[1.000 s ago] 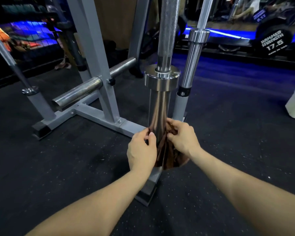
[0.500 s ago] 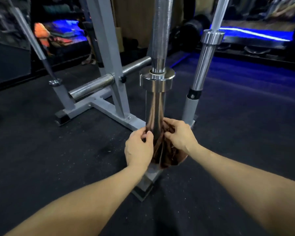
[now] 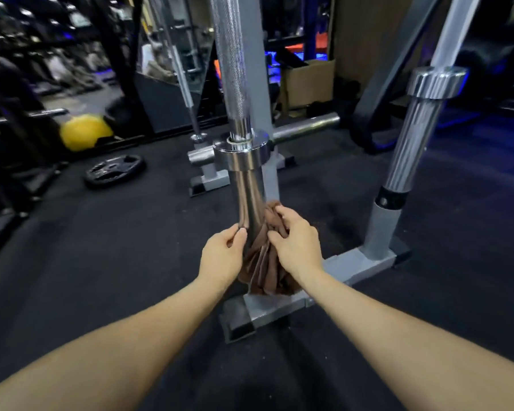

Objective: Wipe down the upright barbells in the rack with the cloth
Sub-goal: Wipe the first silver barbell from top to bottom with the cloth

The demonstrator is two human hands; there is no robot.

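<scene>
Both hands, left and right, still gripping cloth round barbell sleeve base; head swinging left, wiping continuing low.

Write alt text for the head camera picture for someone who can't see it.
Two bare hands, the left hand and the right hand, grip a brown cloth wrapped round the lower chrome sleeve of an upright barbell standing in a grey rack. A second upright barbell stands to the right, and a weight plate lies on the dark gym floor.
</scene>
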